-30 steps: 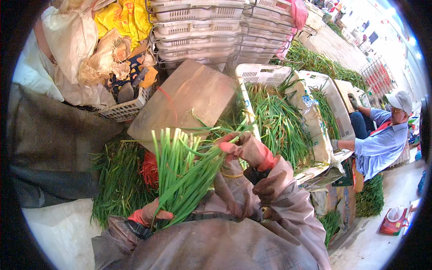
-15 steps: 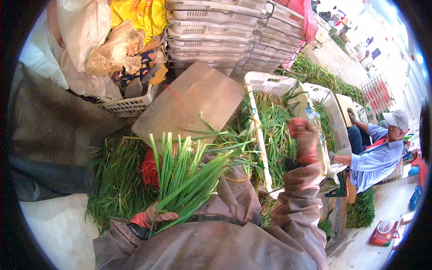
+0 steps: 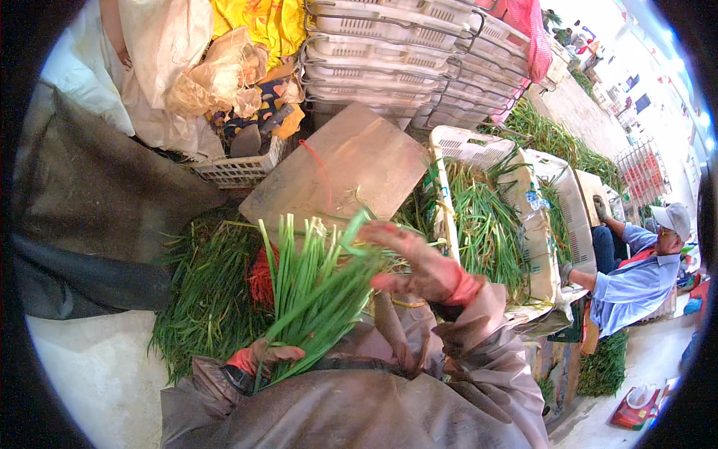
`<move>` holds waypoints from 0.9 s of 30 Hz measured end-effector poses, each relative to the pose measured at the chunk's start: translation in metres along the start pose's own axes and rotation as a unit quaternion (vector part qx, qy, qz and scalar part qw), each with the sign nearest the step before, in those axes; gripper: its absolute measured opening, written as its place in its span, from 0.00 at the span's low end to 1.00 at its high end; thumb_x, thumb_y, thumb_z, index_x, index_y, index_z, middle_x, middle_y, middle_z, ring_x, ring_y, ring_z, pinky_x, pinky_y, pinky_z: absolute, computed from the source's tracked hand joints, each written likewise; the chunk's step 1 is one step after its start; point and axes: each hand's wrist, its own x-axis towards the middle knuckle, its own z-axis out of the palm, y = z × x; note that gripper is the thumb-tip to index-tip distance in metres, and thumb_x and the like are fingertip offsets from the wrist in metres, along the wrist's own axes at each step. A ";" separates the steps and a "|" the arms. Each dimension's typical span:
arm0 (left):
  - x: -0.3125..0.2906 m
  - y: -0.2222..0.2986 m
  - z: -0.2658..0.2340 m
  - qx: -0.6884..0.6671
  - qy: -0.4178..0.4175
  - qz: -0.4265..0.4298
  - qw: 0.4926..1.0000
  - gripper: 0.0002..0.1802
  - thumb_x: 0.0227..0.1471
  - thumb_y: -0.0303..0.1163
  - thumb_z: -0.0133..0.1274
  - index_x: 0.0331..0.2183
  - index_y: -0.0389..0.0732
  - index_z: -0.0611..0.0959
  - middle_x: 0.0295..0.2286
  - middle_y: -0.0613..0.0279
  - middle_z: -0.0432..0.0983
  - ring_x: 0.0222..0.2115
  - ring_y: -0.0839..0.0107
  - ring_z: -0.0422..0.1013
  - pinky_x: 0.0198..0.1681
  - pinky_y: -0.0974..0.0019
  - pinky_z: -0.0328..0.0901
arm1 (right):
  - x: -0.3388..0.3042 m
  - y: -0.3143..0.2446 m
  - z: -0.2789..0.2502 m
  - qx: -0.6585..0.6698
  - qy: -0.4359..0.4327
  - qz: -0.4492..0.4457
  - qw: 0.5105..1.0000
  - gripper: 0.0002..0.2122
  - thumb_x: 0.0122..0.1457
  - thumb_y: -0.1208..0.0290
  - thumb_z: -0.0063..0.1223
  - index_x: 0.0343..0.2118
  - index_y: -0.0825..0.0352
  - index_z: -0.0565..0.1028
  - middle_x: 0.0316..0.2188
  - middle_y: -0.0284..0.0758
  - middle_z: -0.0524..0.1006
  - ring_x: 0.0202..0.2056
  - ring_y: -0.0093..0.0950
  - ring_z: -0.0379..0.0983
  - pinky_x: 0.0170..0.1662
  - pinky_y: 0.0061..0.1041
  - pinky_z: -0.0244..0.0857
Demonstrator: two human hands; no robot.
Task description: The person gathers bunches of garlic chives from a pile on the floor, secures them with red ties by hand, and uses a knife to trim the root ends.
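Observation:
My left hand (image 3: 265, 358), in a reddish, worn glove, is closed around the lower part of a bundle of garlic chives (image 3: 303, 292). The pale cut ends of the bundle point up and away from me, over the near edge of a wooden board (image 3: 336, 165). Just right of the bundle, my right hand (image 3: 411, 258) reaches in from the right, slightly blurred. Its thumb and fingers are apart beside the leaves, and no firm grip shows. Behind the bundle hangs a tuft of red ties (image 3: 262, 277).
A large heap of chives (image 3: 209, 299) lies at left. White crates of chives (image 3: 445, 217) stand at right, with a co-worker (image 3: 636, 254) seated beyond them. Stacked white crates (image 3: 374, 60) rise at the back, near a basket of scraps (image 3: 239, 170). A dark sheet (image 3: 97, 202) drapes far left.
My right hand has swung left from above the chive crate to the bundle's right side. My left hand keeps its hold on the bundle. The whole view has shifted slightly.

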 end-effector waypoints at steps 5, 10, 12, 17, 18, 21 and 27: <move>-0.013 0.016 0.003 -0.178 0.001 -0.142 0.974 0.29 0.54 0.39 0.46 0.56 0.42 0.62 0.49 0.55 0.66 0.52 0.63 0.61 0.54 0.60 0.55 | 0.010 0.013 0.028 -0.015 0.067 0.033 0.997 0.19 0.51 0.63 0.56 0.45 0.65 0.69 0.50 0.46 0.65 0.51 0.45 0.61 0.52 0.40 0.57; 0.009 0.083 0.037 -0.129 -0.008 -0.063 0.990 0.35 0.43 0.28 0.61 0.53 0.40 0.66 0.47 0.58 0.67 0.49 0.67 0.62 0.51 0.62 0.58 | 0.029 0.014 0.051 -0.048 0.068 0.098 0.992 0.14 0.52 0.64 0.54 0.39 0.63 0.73 0.40 0.41 0.73 0.42 0.41 0.70 0.44 0.35 0.64; 0.013 0.094 0.043 -0.113 -0.018 -0.050 0.992 0.35 0.42 0.29 0.62 0.52 0.40 0.66 0.48 0.59 0.66 0.48 0.67 0.63 0.51 0.63 0.58 | 0.029 0.022 0.044 -0.078 0.074 0.146 0.983 0.12 0.53 0.64 0.53 0.38 0.62 0.74 0.35 0.41 0.74 0.38 0.40 0.72 0.40 0.35 0.65; 0.008 0.057 0.019 0.046 -0.003 -0.089 0.995 0.35 0.44 0.28 0.60 0.53 0.38 0.63 0.48 0.56 0.65 0.48 0.67 0.63 0.49 0.63 0.60 | 0.033 0.028 0.031 -0.190 0.144 0.294 0.925 0.07 0.54 0.69 0.52 0.35 0.62 0.77 0.24 0.41 0.76 0.26 0.34 0.73 0.31 0.27 0.66; 0.008 0.047 0.009 0.048 -0.006 -0.088 0.995 0.35 0.44 0.28 0.60 0.53 0.38 0.63 0.48 0.56 0.65 0.48 0.67 0.63 0.49 0.63 0.60 | 0.016 0.048 0.033 -0.053 0.255 0.264 0.929 0.07 0.54 0.75 0.50 0.35 0.66 0.76 0.23 0.36 0.77 0.24 0.28 0.72 0.30 0.24 0.66; 0.000 -0.007 -0.025 -0.258 -0.080 -0.204 0.941 0.34 0.45 0.26 0.59 0.53 0.38 0.63 0.45 0.54 0.68 0.44 0.68 0.67 0.46 0.63 0.65 | 0.010 0.028 -0.030 0.266 0.401 0.375 0.792 0.09 0.54 0.74 0.51 0.38 0.71 0.74 0.24 0.34 0.76 0.28 0.27 0.73 0.34 0.23 0.67; 0.004 0.025 0.004 -0.185 0.025 -0.167 0.968 0.32 0.45 0.27 0.59 0.51 0.37 0.65 0.38 0.54 0.74 0.37 0.68 0.73 0.41 0.65 0.70 | 0.013 -0.004 -0.011 -0.198 0.176 0.075 0.961 0.32 0.40 0.53 0.63 0.47 0.64 0.67 0.47 0.41 0.68 0.47 0.40 0.66 0.48 0.35 0.63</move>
